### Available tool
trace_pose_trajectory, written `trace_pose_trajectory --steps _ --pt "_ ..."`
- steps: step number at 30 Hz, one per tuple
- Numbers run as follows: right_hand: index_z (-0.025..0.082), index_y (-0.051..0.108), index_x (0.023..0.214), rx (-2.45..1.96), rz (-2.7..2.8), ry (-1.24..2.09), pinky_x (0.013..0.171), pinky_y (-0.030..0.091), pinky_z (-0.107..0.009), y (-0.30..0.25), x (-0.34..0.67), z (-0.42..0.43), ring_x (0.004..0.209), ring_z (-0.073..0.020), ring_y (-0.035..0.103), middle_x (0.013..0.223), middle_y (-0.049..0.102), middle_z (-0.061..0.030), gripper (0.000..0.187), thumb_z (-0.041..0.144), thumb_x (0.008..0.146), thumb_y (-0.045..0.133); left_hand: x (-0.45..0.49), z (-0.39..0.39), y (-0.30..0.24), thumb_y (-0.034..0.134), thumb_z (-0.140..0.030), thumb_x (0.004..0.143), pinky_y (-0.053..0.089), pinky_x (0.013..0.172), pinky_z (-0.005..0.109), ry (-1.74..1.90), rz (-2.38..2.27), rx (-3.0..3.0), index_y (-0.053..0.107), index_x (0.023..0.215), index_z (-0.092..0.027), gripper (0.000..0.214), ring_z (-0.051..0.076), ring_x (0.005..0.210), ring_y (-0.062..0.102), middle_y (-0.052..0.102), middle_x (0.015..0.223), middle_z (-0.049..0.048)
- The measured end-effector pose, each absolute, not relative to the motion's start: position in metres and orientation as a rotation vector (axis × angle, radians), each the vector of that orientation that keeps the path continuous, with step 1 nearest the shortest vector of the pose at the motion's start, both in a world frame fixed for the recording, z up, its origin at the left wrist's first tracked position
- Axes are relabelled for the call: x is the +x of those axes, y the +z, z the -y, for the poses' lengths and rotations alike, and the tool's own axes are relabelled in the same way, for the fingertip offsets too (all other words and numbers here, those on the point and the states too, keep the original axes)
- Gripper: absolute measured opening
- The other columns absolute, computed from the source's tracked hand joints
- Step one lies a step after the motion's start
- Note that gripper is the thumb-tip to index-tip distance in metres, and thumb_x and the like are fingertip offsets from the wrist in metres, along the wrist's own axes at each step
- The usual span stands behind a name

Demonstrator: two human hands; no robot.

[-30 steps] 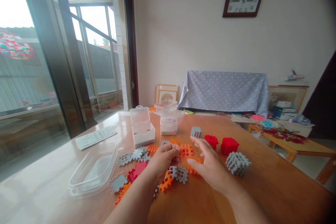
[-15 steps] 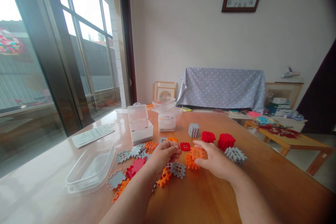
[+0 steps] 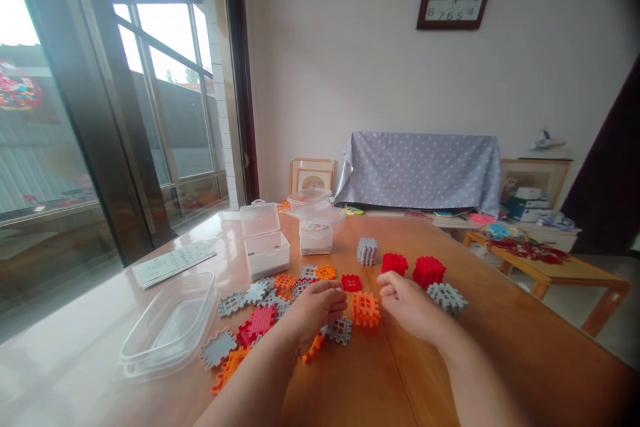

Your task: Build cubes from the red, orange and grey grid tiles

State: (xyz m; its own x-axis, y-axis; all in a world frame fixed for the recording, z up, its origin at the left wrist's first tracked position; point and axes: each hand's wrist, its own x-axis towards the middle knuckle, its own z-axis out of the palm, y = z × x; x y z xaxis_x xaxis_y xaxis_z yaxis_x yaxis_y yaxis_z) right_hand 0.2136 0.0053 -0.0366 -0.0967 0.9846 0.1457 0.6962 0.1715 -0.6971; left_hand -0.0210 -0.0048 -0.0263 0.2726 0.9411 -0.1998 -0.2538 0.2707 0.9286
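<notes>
An orange block cube (image 3: 366, 308) stands on the wooden table (image 3: 500, 340) between my two hands, touched by neither. My left hand (image 3: 314, 312) rests just left of it with the fingers curled in; I see nothing in them. It lies over a scatter of flat grey, red and orange waffle tiles (image 3: 260, 317), with a grey tile (image 3: 341, 330) right below its fingers. My right hand (image 3: 409, 304) sits just right of the cube, empty, with its fingers loosely bent and apart. A single red tile (image 3: 351, 282) lies just beyond the cube.
Behind my right hand stand two red cubes (image 3: 429, 271), a grey cube (image 3: 367, 251) and another grey cube (image 3: 447, 296). A clear shallow tray (image 3: 167, 327) lies at the left. Small clear lidded boxes (image 3: 264, 247) and a paper sheet (image 3: 173, 261) sit further back.
My right hand held the orange cube half a second ago; the cube now stands free and the hand has drawn back to the right. My left hand has settled lower on the tiles.
</notes>
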Motion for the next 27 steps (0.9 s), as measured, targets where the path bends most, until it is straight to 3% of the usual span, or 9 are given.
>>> trace_pose_trajectory --steps 3,6,14,21,27 --pt "0.018 0.057 0.109 -1.708 1.779 0.733 0.065 0.041 -0.027 -0.042 0.217 -0.009 0.070 -0.0168 0.062 0.080 0.070 -0.0031 0.029 0.020 0.081 0.049 -0.016 0.007 -0.027 0.082 -0.036 0.070 0.049 0.096 0.036 0.949 -0.888 0.846 0.063 0.105 -0.016 0.045 0.023 0.101 0.068 0.071 0.105 0.0133" --pt "0.020 0.055 0.109 -1.756 1.744 0.850 0.056 0.037 -0.024 -0.050 0.214 -0.010 0.060 -0.0149 0.060 0.072 0.068 -0.0004 0.029 0.022 0.081 0.047 -0.012 0.009 -0.029 0.081 -0.040 0.072 0.048 0.100 0.038 0.901 -0.854 0.808 0.063 0.102 -0.016 0.043 0.025 0.107 0.067 0.069 0.110 0.0153" --pt "0.020 0.057 0.107 -1.740 1.781 0.824 0.058 0.037 -0.024 -0.053 0.209 -0.011 0.063 -0.0158 0.061 0.068 0.066 0.0003 0.028 0.024 0.081 0.048 -0.011 0.007 -0.031 0.081 -0.047 0.072 0.043 0.107 0.040 0.841 -0.849 0.777 0.062 0.111 -0.015 0.054 0.029 0.122 0.060 0.059 0.132 0.0236" --pt "0.020 0.060 0.105 -1.754 1.828 0.750 0.059 0.033 -0.024 -0.046 0.206 -0.005 0.067 -0.0151 0.061 0.075 0.069 -0.0008 0.025 0.023 0.083 0.047 -0.011 0.010 -0.028 0.077 -0.049 0.075 0.042 0.108 0.040 0.812 -0.823 0.835 0.063 0.108 -0.017 0.048 0.027 0.119 0.062 0.065 0.124 0.0198" --pt "0.019 0.061 0.068 -1.853 1.884 0.777 0.055 0.031 -0.026 -0.040 0.208 -0.001 0.052 -0.0147 0.055 0.054 0.063 -0.0019 0.020 0.023 0.081 0.047 -0.010 0.012 -0.024 0.078 -0.050 0.074 0.043 0.107 0.039 0.825 -0.847 0.835 0.065 0.107 -0.017 0.048 0.026 0.117 0.063 0.067 0.121 0.0175"
